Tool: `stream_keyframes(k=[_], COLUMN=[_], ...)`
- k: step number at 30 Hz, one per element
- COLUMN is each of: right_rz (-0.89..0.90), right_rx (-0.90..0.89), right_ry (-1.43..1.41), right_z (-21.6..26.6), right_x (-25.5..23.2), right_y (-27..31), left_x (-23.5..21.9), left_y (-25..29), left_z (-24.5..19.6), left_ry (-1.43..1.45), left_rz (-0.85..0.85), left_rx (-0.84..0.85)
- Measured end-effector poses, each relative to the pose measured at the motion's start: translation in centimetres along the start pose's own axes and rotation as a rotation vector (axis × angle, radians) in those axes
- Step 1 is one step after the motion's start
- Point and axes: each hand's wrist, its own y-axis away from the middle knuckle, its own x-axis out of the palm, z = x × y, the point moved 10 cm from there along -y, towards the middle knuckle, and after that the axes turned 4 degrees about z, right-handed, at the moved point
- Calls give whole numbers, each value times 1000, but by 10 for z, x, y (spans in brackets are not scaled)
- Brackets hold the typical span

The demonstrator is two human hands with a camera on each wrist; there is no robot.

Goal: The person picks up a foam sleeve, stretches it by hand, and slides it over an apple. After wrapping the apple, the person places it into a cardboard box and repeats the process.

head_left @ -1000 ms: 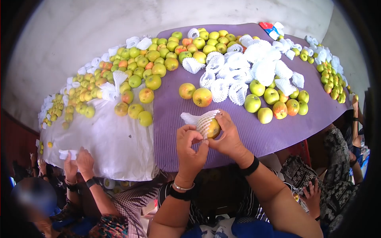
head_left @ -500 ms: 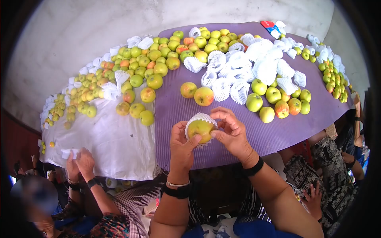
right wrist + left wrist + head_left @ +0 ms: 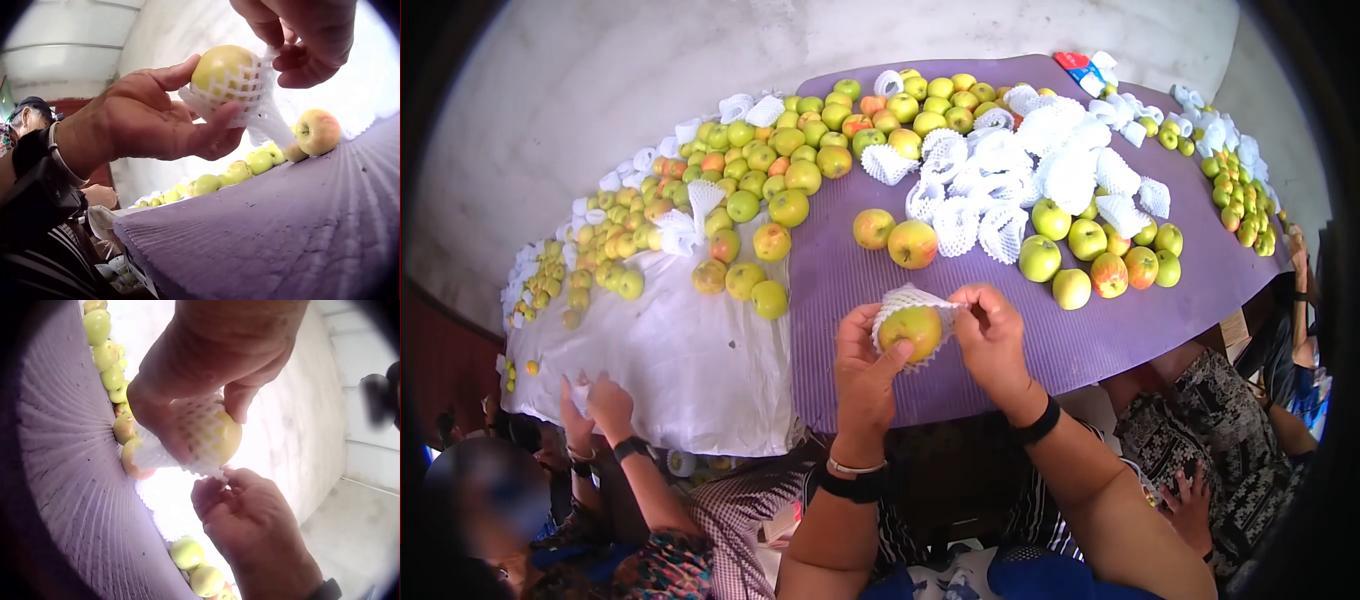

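Note:
A yellow-green apple [image 3: 911, 330] sits in a white foam net sleeve [image 3: 253, 90], held above the purple mat. My left hand [image 3: 866, 372] grips the apple and net from the left, its thumb across the front of the fruit. The right hand [image 3: 994, 345] pinches the net's right edge and draws it out to the side. In the right wrist view the net covers the lower part of the apple, and its upper face is bare. Just beyond the hands, two apples [image 3: 912, 244] stand side by side on the mat.
White foam nets [image 3: 1000, 185] are heaped at the middle back, beside a group of loose apples [image 3: 1087, 240]. A long pile of apples [image 3: 750, 160] runs along the back left. Another person's hands [image 3: 605, 405] work over the white sheet [image 3: 690, 360] at left.
The apple has turned within the net so its bare face shows towards me. My right hand has gone from the apple's side to the net's edge, pulling it rightward.

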Motion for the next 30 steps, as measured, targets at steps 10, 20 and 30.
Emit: stream_keyframes(k=[10, 20, 30], right_rz=[101, 175, -66], right_rx=[-261, -462, -143], right_ry=[203, 357, -6], right_z=[24, 50, 8], right_x=[24, 39, -5], right_y=[9, 20, 0], left_x=[-13, -6, -6], left_y=[1, 1, 2], left_z=[-6, -7, -6], left_ry=[31, 143, 96], left_rz=[-118, -61, -84], left_rx=[68, 91, -17])
